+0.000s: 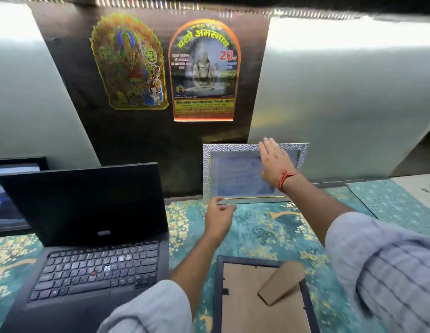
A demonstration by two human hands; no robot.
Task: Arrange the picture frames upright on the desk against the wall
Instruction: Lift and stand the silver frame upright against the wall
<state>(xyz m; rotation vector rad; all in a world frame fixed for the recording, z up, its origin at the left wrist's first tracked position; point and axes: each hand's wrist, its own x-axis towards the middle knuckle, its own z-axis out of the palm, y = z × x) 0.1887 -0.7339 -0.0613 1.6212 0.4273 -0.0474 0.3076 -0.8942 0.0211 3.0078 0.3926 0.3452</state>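
Observation:
A silver-bordered picture frame [235, 174] stands upright on the desk, leaning against the wall at centre right. My right hand [274, 164] is spread flat over its glass near the top right, fingers apart. Just in front of the frame's lower left corner, my left hand [220, 218] hovers with its fingers loosely curled and nothing in it. A dark frame [262, 296] lies face down near me, its brown cardboard back and stand showing. A black frame [14, 193] stands upright at the far left, partly hidden by the laptop.
An open black laptop [89, 236] fills the left half of the desk. The desk [269, 231] has a teal and gold patterned cover. Two religious posters [204, 70] hang on the dark wall panel. A teal patterned sheet [396, 203] lies at the right.

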